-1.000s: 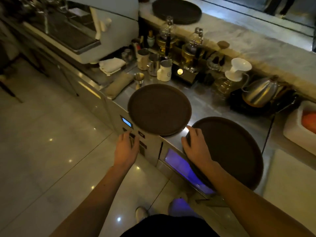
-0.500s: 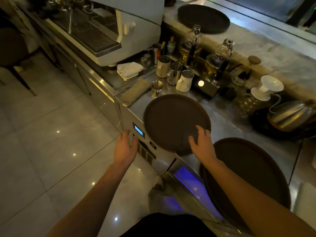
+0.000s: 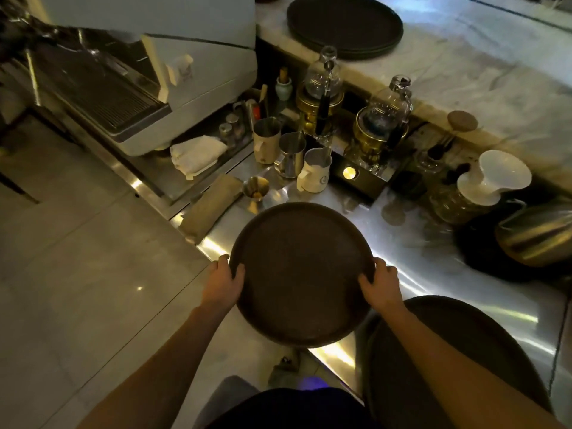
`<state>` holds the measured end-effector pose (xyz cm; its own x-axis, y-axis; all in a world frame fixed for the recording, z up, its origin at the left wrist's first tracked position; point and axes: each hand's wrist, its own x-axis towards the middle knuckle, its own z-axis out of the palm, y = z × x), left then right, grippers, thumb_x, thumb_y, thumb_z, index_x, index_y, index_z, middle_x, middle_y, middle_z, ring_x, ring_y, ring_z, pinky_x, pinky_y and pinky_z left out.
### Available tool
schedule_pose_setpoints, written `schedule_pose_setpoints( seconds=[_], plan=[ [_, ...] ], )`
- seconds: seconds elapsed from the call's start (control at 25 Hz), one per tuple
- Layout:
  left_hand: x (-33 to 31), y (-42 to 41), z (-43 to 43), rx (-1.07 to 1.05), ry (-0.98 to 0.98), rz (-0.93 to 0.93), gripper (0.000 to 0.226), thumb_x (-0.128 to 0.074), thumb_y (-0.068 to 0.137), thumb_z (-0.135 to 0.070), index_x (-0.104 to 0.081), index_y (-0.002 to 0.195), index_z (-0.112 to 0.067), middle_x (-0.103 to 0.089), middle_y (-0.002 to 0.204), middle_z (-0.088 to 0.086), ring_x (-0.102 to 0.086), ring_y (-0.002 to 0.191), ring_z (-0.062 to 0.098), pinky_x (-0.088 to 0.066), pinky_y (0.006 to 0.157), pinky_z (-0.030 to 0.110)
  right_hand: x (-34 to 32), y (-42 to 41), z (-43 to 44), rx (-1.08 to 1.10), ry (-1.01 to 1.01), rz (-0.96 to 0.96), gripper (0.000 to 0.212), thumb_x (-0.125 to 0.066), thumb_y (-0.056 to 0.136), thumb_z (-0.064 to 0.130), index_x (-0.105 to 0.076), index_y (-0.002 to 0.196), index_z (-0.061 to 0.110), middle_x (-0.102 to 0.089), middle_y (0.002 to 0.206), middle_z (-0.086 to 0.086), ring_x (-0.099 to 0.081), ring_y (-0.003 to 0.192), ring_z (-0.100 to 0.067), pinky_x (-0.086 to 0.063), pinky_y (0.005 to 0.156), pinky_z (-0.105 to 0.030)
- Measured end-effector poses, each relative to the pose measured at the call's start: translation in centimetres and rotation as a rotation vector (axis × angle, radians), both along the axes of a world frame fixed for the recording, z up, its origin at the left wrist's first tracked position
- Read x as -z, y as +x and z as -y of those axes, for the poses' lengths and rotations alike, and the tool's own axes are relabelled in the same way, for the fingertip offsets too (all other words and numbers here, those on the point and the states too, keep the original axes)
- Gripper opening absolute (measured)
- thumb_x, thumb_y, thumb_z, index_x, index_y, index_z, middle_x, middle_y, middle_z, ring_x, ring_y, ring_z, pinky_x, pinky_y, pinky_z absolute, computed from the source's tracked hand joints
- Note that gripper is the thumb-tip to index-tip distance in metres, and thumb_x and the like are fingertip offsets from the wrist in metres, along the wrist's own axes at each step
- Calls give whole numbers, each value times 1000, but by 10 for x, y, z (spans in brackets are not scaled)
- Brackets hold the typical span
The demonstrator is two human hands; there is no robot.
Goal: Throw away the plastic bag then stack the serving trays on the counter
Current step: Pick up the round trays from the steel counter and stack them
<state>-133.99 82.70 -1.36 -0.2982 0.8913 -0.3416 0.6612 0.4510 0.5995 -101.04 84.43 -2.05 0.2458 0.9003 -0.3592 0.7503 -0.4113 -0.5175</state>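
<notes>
A round dark brown serving tray (image 3: 301, 270) is at the front edge of the steel counter (image 3: 418, 252), part of it past the edge. My left hand (image 3: 224, 278) grips its left rim, thumb on top. My right hand (image 3: 382, 281) grips its right rim. A second, larger dark tray (image 3: 470, 345) lies on the counter to the right, partly hidden under my right forearm. A stack of dark trays (image 3: 345, 24) rests on the raised marble counter (image 3: 479, 66) at the back. No plastic bag is in view.
Behind the held tray stand a metal jigger (image 3: 255, 190), several metal and white pitchers (image 3: 291, 154), two glass siphon brewers (image 3: 382, 119), a white dripper (image 3: 495, 174) and a steel kettle (image 3: 535, 236). A folded cloth (image 3: 212, 205) and an espresso machine (image 3: 130, 72) are to the left.
Both hands have closed on the smaller tray's rim: the left came up from the cabinet front, the right moved from the tray's near edge. The view has shifted closer.
</notes>
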Motion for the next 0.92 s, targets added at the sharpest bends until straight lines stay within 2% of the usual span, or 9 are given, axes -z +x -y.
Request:
schedule_pose_setpoints(
  seconds=[0.12, 0.36, 0.56, 0.64, 0.8, 0.92],
  plan=[
    [7, 0, -23, 35, -61, -11, 47, -49, 97, -32, -45, 132, -1, -55, 126, 22, -57, 113, 39, -49, 94, 48, 10, 5, -6, 59, -85, -23, 55, -58, 93, 24, -36, 140, 5, -43, 135, -25, -50, 117, -38, -44, 97, -45],
    [11, -4, -58, 78, -180, -28, 42, -46, 98, -32, -48, 124, 1, -56, 119, 24, -58, 105, 40, -49, 88, 45, 17, -3, -15, 210, -138, -94, 39, -56, 95, 19, -46, 129, 3, -58, 123, -20, -59, 108, -34, -49, 92, -42],
    [12, -22, -69, 87, -164, -35, 36, -52, 96, -29, -49, 119, -1, -58, 114, 20, -58, 90, 27, -44, 72, 35, 8, -14, -8, 317, -57, -132, 33, -57, 95, 17, -51, 125, 7, -60, 122, -17, -60, 107, -31, -48, 93, -41],
    [7, -28, -73, 92, -101, -39, 34, -55, 95, -27, -50, 117, -1, -58, 114, 20, -55, 87, 22, -44, 71, 33, 3, -24, -4, 358, 3, -138, 30, -57, 94, 17, -53, 123, 8, -61, 120, -15, -61, 106, -29, -49, 94, -42],
    [-10, -35, -78, 104, 41, -13, 39, -58, 93, -24, -48, 124, -1, -49, 126, 19, -56, 104, 28, -43, 81, 32, -13, -37, 8, 446, 111, -155, 26, -58, 94, 17, -55, 118, 11, -64, 112, -12, -63, 100, -28, -53, 90, -43],
    [-24, -42, -81, 156, 92, 61, 44, -60, 92, -23, -45, 129, -3, -46, 132, 18, -54, 113, 31, -45, 88, 35, -26, -46, 23, 521, 176, -168, 27, -59, 93, 17, -55, 119, 12, -64, 107, -8, -63, 91, -21, -55, 82, -39]
  ],
)
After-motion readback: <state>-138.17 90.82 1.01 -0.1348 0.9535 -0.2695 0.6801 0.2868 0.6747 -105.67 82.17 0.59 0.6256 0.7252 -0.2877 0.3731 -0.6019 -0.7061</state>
